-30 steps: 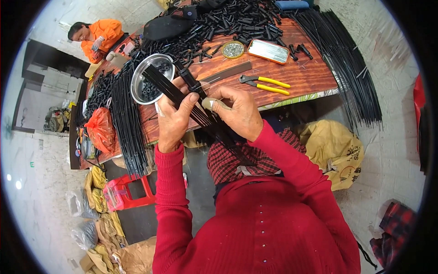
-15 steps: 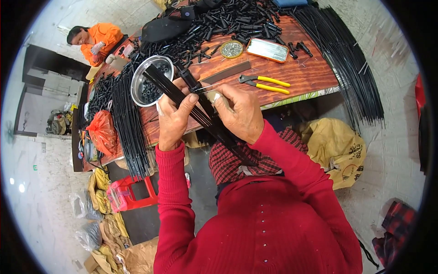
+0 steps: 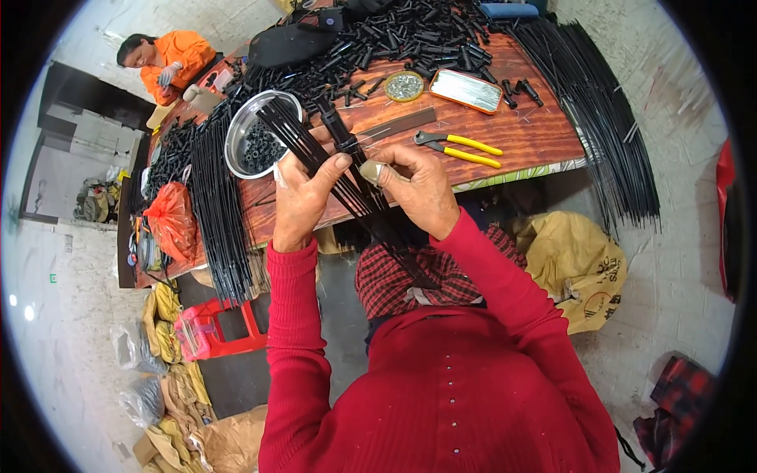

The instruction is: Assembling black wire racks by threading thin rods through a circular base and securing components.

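Observation:
My left hand point(image 3: 303, 201) is closed around a bundle of thin black rods point(image 3: 296, 134), which slants from over the metal bowl down to my lap. A black ribbed tubular part point(image 3: 335, 126) also stands in its grip, beside the rods. Thin pale wire shows at the collar of this part and sticks out to the right. My right hand point(image 3: 422, 189) is just right of the part, thumb and forefinger pinched together, with a pale cover on a fingertip. Whatever lies in that pinch is too small to make out.
On the wooden table point(image 3: 520, 75) lie yellow-handled pliers point(image 3: 465, 147), a tray of pale pins point(image 3: 467, 90), a round dish of small metal bits point(image 3: 404, 86) and heaped black tubular parts point(image 3: 394, 39). The metal bowl point(image 3: 233, 150) stands left. Long rods point(image 3: 607, 126) overhang the right edge. A co-worker point(image 3: 177, 63) sits far left.
The rods in my left hand have spread apart at their upper ends. My right hand's fingers have drawn slightly back from the tubular part and curled in. The whole view has shifted a little.

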